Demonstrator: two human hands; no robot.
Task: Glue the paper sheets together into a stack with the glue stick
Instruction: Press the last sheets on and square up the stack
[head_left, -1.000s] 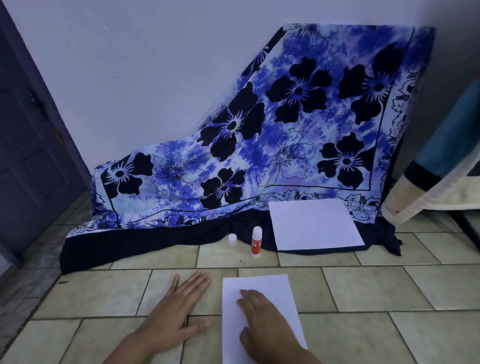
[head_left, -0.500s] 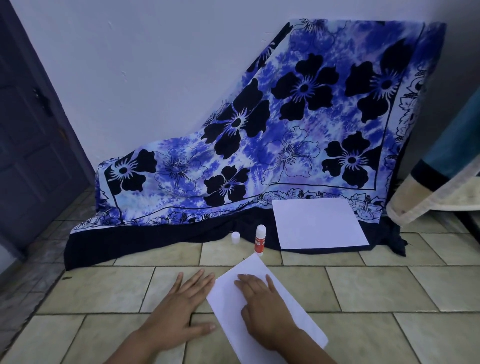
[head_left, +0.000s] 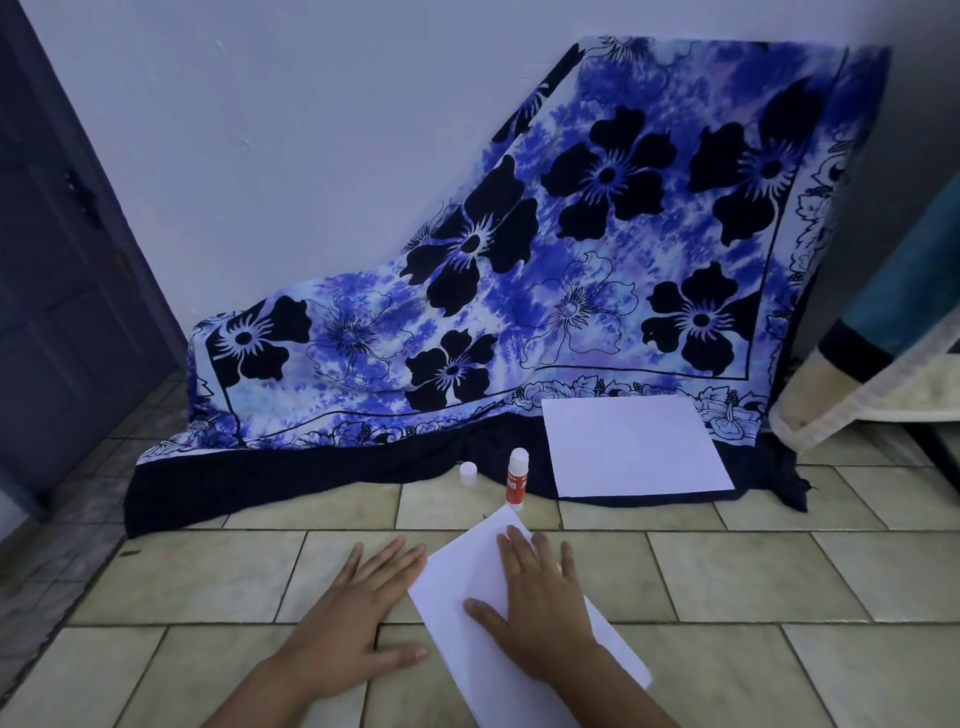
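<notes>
A white paper sheet (head_left: 470, 577) lies tilted on the tiled floor in front of me. My right hand (head_left: 537, 605) rests flat on it, fingers spread. Beside the sheet's left edge, my left hand (head_left: 353, 618) lies flat on the tiles with nothing in it. An uncapped glue stick (head_left: 517, 477) with a red label stands upright just beyond the sheet's far corner. Its white cap (head_left: 468, 473) sits on the floor to the left of it. A second white sheet (head_left: 634, 447) lies on the dark hem of the cloth, to the right of the glue stick.
A blue floral cloth (head_left: 519, 291) drapes from the wall down onto the floor behind the work spot. A dark door (head_left: 57, 291) stands at the left. A folded blanket or mattress edge (head_left: 883, 374) juts in at the right.
The near sheet has turned clockwise under my right hand, from straight to diagonal, its far corner now close to the glue stick. My left hand stayed flat on the tiles.
</notes>
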